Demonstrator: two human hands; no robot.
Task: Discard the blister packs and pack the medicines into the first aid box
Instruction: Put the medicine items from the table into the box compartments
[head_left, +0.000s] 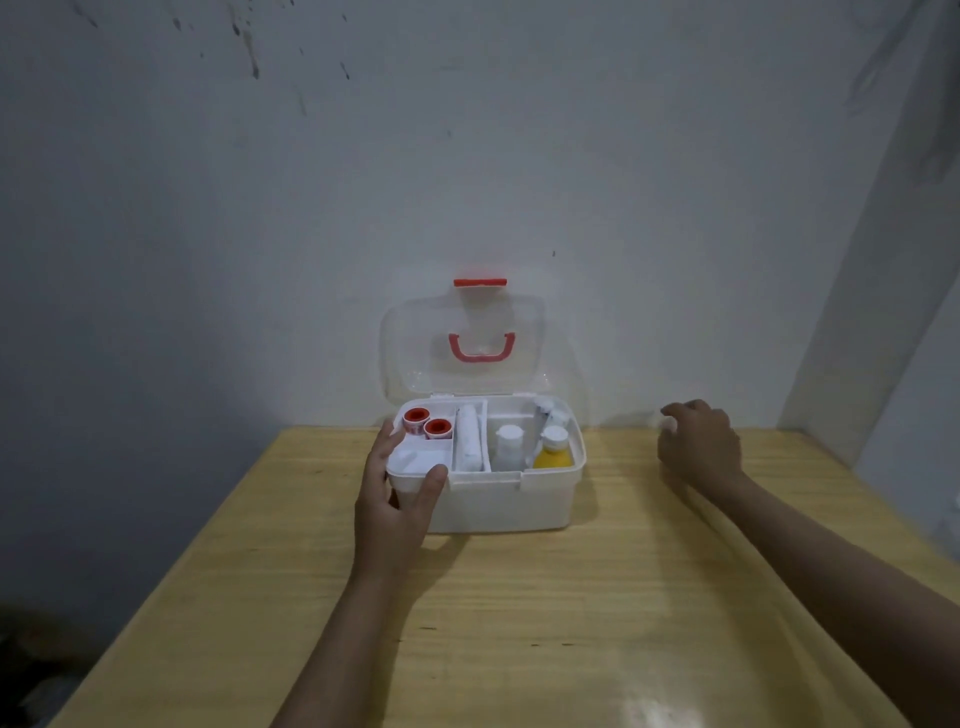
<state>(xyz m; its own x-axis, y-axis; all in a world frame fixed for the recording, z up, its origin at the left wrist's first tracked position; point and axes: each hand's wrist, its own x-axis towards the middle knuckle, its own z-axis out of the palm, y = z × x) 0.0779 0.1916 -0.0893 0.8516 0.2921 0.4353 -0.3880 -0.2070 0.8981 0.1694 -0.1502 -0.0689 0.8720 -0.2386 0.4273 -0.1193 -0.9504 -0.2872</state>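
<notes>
A white first aid box (511, 501) stands open on the wooden table (519, 623), its clear lid (415, 343) with a red handle upright against the wall. Inside its tray lie two red tape rolls (427, 422), a white bandage roll (469, 439), a white bottle (508, 447), a yellow bottle (554, 451) and a syringe (543, 415). My left hand (397, 499) grips the box's front left corner, thumb on the rim. My right hand (698, 444) hovers to the right of the box, fingers curled around something small and pale that I cannot make out.
The table stands in a corner, with a grey wall right behind the box and another wall at the right. The table's left edge drops off to a dark floor.
</notes>
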